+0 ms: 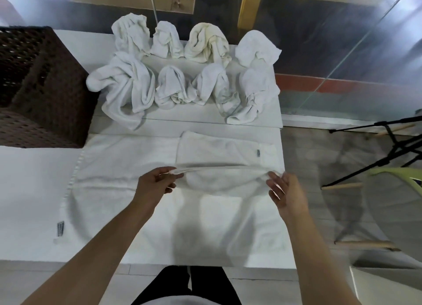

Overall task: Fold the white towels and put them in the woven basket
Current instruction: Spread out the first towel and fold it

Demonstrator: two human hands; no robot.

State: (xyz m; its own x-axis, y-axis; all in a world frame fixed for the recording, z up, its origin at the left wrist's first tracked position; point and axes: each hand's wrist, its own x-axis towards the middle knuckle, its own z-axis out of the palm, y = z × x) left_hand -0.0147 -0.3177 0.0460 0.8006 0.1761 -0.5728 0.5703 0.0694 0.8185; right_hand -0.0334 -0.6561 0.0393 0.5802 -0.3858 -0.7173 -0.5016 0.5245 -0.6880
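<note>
Two hands work one white towel (127, 179) spread flat on the desk (29, 202), nearest the person. Its right part is folded over toward the middle; small grey tags show at the near-left corner & on the folded flap. Left hand (155, 182) pinches the flap's near edge between thumb & fingers. Right hand (286, 191) is at the flap's right corner, fingers fairly straight, blurred; can't tell if it grips. Beyond, eight crumpled towels (182, 69) sit in two rows, one yellowish. Dark woven basket (43, 88) stands far left, touching the towel's far-left corner.
</note>
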